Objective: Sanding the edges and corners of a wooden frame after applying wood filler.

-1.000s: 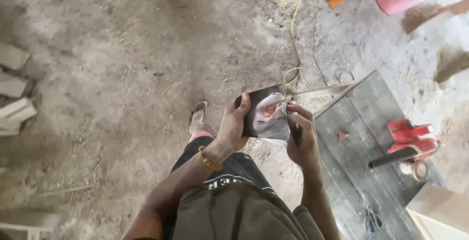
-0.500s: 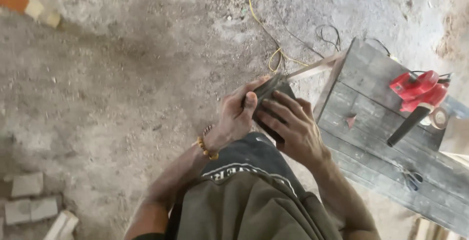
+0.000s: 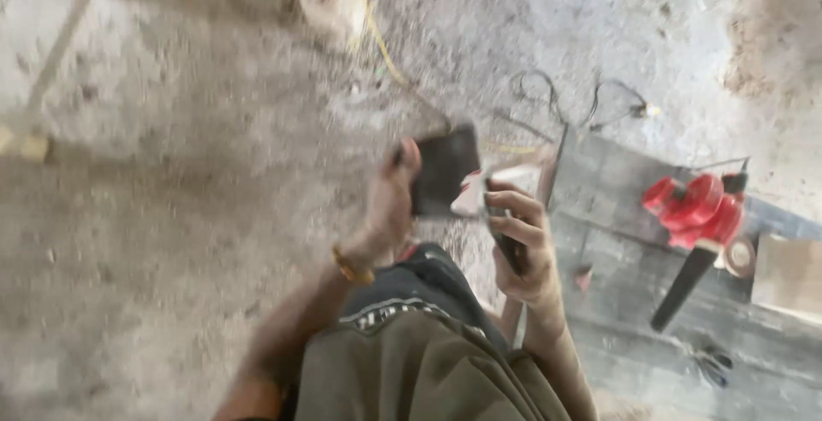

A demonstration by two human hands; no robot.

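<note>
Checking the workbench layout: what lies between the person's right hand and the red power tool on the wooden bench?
In the head view, mostly bare grey planks of the bench separate the right hand from the red power tool; only a small reddish scrap lies there.

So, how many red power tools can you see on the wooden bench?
1: the red power tool lies on the right part of the wooden bench. Others may be out of frame.

A dark, flat rectangular sheet (image 3: pixel 441 168), blurred, held upright above the floor.
</note>
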